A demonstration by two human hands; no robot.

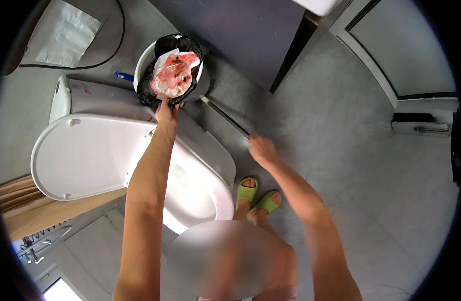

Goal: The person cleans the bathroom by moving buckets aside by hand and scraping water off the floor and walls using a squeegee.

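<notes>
My left hand (166,114) reaches over the toilet to the near edge of a white trash bin (141,65). Its fingers are closed on the rim, where the black bin liner (144,89) folds over; the fingertips are partly hidden. Crumpled white tissue (174,75) with red stains and dark bits fills the top of the bin. Off to the right, my right hand (262,149) grips one end of a dark rod (228,118). The rod slants up and left, and its pale far end lies close beside the bin.
A white toilet (225,198) with raised lid (85,158) stands under my left arm. A dark cabinet (235,35) is beyond the bin. Green slippers (264,203) are on my feet on the grey floor (351,175). A blue handle (124,76) shows left of the bin. A framed door (411,45) stands upper right.
</notes>
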